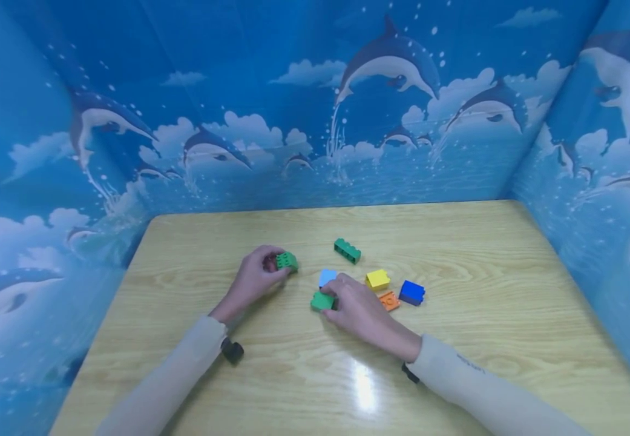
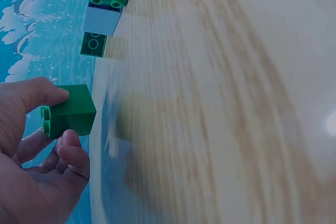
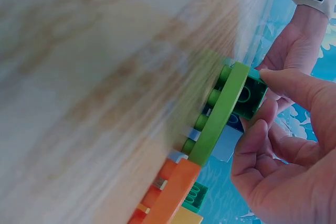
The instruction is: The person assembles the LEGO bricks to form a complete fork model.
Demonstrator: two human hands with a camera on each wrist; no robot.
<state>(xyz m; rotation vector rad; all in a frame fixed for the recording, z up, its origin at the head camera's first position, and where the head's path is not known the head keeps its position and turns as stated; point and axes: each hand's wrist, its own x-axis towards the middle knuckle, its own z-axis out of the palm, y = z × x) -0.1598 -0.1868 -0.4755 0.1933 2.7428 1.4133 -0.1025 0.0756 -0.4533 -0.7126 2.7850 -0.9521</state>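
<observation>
My left hand [image 1: 257, 275] pinches a green toy building brick [image 2: 73, 108] between thumb and fingers, its studs facing the palm in the left wrist view. To the right, my right hand [image 1: 355, 306] grips another green brick [image 1: 322, 301] by its sides, thumb and index finger at its edges. In the right wrist view its hollow underside shows, overlapped by a light green studded piece [image 3: 220, 114]. A light blue brick [image 1: 328, 277] sits just behind the right fingertips. Beside the right hand lies an orange piece [image 1: 389, 301], partly hidden by it.
A yellow brick [image 1: 377, 279] and a dark blue brick [image 1: 412, 292] lie right of the right hand. Farther back is a long dark green brick [image 1: 347, 250]. The wooden table [image 1: 456, 242] is bounded by a blue dolphin-print curtain [image 1: 238, 151] behind and at both sides.
</observation>
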